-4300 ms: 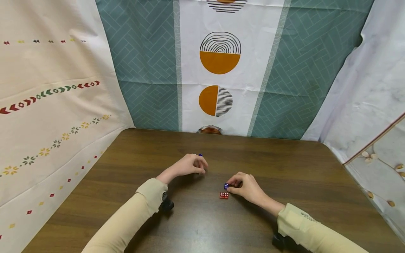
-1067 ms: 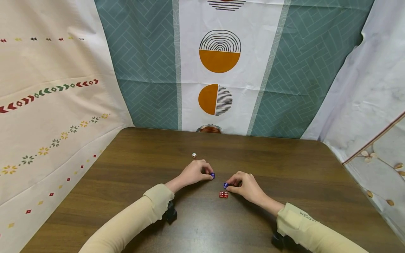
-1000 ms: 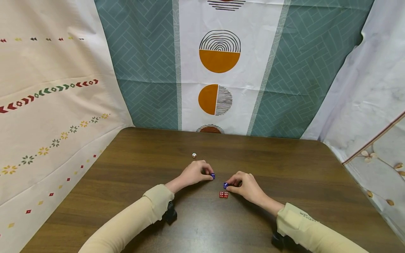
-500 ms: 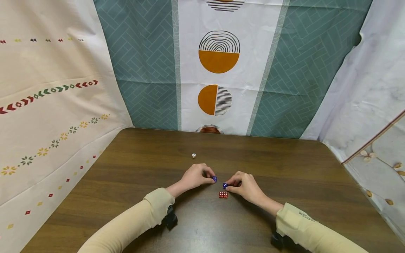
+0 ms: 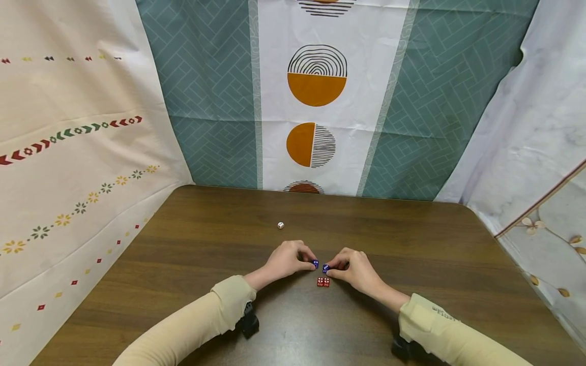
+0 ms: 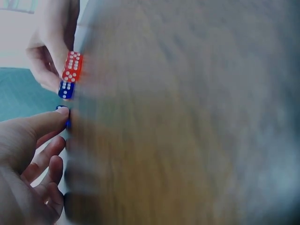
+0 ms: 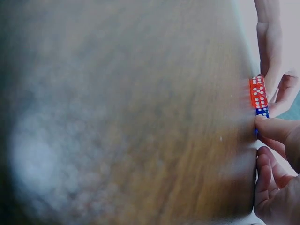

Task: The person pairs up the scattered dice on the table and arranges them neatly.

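One small, white-pipped blue cubic die is being pinched by the left hand; the right hand is grasping a matching blue die just beside it. Two red cubic dice are lying near both on the brown wooden table.
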Action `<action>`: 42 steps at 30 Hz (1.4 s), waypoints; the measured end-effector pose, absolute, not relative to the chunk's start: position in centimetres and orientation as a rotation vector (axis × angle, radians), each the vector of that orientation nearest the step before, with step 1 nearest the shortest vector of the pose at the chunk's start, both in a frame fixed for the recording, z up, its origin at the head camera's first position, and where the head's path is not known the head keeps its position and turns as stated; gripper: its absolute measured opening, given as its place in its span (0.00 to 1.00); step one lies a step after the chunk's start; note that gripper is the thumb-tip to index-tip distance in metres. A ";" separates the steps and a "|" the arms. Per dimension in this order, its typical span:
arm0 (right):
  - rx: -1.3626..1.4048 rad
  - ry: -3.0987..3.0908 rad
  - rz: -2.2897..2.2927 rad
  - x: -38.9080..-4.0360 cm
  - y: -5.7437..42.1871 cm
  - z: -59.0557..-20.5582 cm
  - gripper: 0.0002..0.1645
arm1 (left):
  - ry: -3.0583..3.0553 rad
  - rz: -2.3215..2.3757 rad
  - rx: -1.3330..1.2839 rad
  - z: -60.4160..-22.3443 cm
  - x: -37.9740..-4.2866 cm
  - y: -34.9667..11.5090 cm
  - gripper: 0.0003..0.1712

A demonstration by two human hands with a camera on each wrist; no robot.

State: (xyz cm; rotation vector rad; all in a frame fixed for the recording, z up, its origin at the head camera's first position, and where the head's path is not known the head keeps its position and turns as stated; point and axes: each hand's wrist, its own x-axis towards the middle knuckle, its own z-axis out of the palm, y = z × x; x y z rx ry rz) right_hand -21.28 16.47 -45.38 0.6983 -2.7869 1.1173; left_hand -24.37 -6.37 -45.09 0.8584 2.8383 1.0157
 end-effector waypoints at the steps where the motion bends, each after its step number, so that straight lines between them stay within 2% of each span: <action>1: 0.697 -2.787 1.115 -21.3 16.4 -45.4 0.05 | 2.835 1.014 0.866 -45.1 -24.3 -6.3 0.06; 42: 0.693 -2.790 1.086 -21.2 16.3 -45.2 0.05 | 2.807 1.004 0.895 -44.8 -23.5 -5.4 0.05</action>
